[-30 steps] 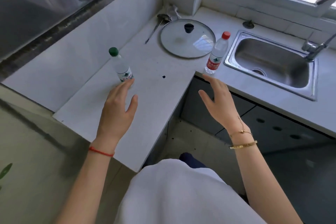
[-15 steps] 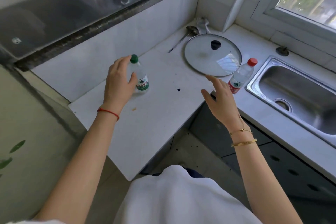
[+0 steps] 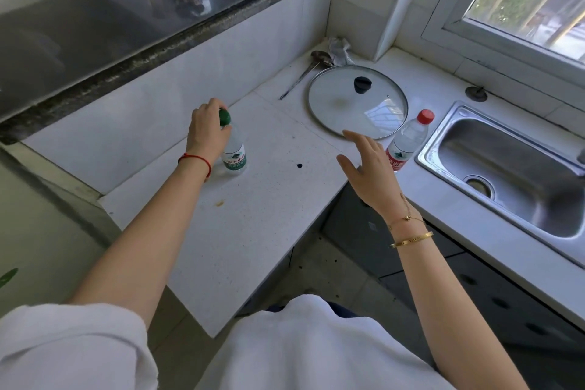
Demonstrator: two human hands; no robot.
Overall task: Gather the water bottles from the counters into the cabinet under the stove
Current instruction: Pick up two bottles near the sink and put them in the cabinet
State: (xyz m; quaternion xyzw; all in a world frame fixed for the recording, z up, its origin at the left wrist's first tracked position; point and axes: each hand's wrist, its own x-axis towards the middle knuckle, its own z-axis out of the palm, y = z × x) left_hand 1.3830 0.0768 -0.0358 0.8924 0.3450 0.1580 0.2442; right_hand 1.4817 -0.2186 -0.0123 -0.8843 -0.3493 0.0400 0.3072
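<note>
left hand (image 3: 207,133) wrapped round upper part of green-capped bottle (image 3: 233,149), upright on white counter (image 3: 253,231). right hand (image 3: 368,168) released, fingers spread, just beside red-capped bottle (image 3: 406,144), not touching; bottle upright between glass lid (image 3: 357,103) and sink (image 3: 506,168).

Glass lid (image 3: 357,102) lies flat beside the sink (image 3: 512,168) — ladle (image 3: 304,73) behind.

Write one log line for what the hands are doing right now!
left hand: grips green-capped bottle | right hand: open, near red-capped bottle, not touching | both bottles upright on counter
</note>
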